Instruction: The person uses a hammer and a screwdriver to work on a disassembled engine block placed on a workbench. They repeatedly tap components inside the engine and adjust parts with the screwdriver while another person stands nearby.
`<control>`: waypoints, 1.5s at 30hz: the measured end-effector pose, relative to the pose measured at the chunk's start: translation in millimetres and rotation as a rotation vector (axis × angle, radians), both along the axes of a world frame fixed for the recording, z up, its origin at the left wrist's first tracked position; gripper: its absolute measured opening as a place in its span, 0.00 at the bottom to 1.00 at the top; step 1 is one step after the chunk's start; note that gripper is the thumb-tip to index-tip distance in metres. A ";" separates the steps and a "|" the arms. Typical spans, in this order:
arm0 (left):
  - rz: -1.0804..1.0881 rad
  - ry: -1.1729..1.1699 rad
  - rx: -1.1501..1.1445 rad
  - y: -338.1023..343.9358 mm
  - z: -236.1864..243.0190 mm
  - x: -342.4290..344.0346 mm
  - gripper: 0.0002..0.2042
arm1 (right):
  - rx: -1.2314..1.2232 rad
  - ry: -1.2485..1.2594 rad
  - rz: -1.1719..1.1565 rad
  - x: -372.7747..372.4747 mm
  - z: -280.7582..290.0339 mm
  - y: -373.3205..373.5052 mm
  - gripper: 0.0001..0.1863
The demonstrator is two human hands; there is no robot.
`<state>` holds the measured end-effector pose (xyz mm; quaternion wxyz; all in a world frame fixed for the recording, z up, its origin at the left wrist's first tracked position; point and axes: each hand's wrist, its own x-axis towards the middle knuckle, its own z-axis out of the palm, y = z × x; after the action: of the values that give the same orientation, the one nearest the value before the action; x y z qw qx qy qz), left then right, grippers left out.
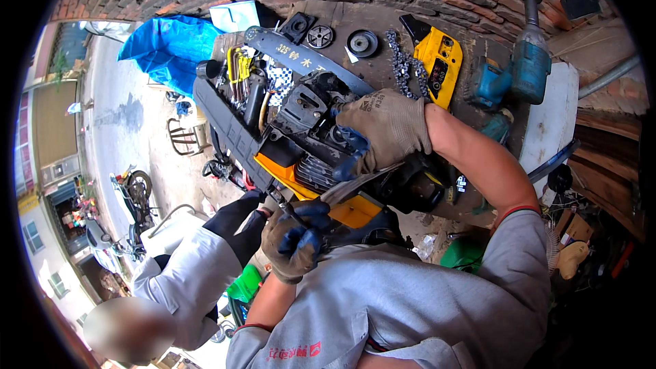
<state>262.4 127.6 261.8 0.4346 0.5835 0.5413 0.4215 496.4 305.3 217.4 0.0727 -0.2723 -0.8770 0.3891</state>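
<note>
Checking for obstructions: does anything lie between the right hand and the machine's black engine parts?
Nothing visible except its work glove: the right hand is over the engine parts, hiding any exact contact point.

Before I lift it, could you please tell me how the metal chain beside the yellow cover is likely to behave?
The chain will probably hang floppy, since it is made of many small links lying in loose bends. It may feel heavy for its size, as the links look metallic. Its jagged outline could snag on the yellow cover.
</note>
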 end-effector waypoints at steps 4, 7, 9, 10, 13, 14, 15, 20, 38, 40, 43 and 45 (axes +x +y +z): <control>-0.018 0.031 0.030 1.4 -1.2 0.2 0.12 | 0.046 0.005 -0.029 -0.7 2.6 -2.8 0.39; -0.022 0.070 0.113 2.5 -12.2 -3.3 0.13 | 0.045 -0.079 0.015 -5.2 9.7 2.9 0.39; -0.057 0.075 0.073 -0.8 -11.3 -4.2 0.22 | 0.068 -0.125 0.026 -6.3 13.5 3.3 0.40; -0.050 0.080 0.078 -1.2 -11.3 -3.9 0.22 | 0.084 -0.092 -0.010 -3.7 15.5 1.0 0.40; -0.061 0.107 0.134 1.0 -15.1 -6.0 0.24 | 0.139 0.005 -0.113 17.2 16.6 -10.6 0.39; -0.061 0.095 0.125 2.2 -12.7 -2.9 0.24 | 0.148 0.246 -0.230 36.2 10.0 -22.2 0.35; -0.054 0.084 0.114 1.4 -12.1 -1.5 0.24 | 0.026 0.400 -0.335 53.9 13.8 -35.9 0.34; -0.080 0.121 0.112 1.6 -11.3 -4.1 0.22 | -0.045 0.989 -0.847 88.9 -11.1 -122.5 0.30; -0.105 -0.839 -0.465 17.2 4.3 24.5 0.18 | -0.217 0.819 -0.815 5.9 1.1 -246.7 0.33; -0.156 -0.919 -0.494 16.4 2.0 24.5 0.18 | -0.179 0.783 -0.805 -4.3 10.3 -248.2 0.33; -0.268 -1.036 -0.525 13.1 -4.8 23.9 0.18 | -0.101 0.730 -0.854 -14.9 16.2 -254.0 0.31; -0.383 -0.930 -0.383 5.0 -7.6 30.8 0.17 | -0.131 0.767 -0.946 -25.4 17.0 -259.1 0.29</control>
<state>293.2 132.6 254.1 0.7963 0.3338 0.2429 0.4421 471.0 46.2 234.4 0.5311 -0.4767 -0.5466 0.4380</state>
